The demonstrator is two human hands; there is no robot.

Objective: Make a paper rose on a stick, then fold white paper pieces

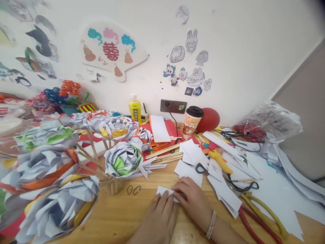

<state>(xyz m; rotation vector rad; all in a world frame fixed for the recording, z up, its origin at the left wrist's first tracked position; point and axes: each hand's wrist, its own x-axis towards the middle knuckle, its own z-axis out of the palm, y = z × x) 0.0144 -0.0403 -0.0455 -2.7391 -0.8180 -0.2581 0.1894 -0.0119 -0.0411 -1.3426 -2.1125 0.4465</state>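
Note:
A small piece of white paper (161, 190) lies on the wooden table in front of me. My left hand (162, 213) holds it down from the near side, its fingers pressed onto the sheet. From the right, my right hand (191, 196) grips the paper's right end with bent fingers, the thumb and index close to the edge. The underside of the sheet and part of its right end are hidden by my fingers. Just beyond are loose white paper pieces (188, 172). To the left lie two dark loops (133, 190).
Large folded-paper flowers (58, 203) fill the left side. Wooden sticks (165, 156), a yellow glue gun (220, 162) and red-and-yellow-handled pliers (250, 223) lie around. A lidded cup (193, 121), a yellow drink bottle (134, 109) and a red balloon (209, 119) stand by the wall.

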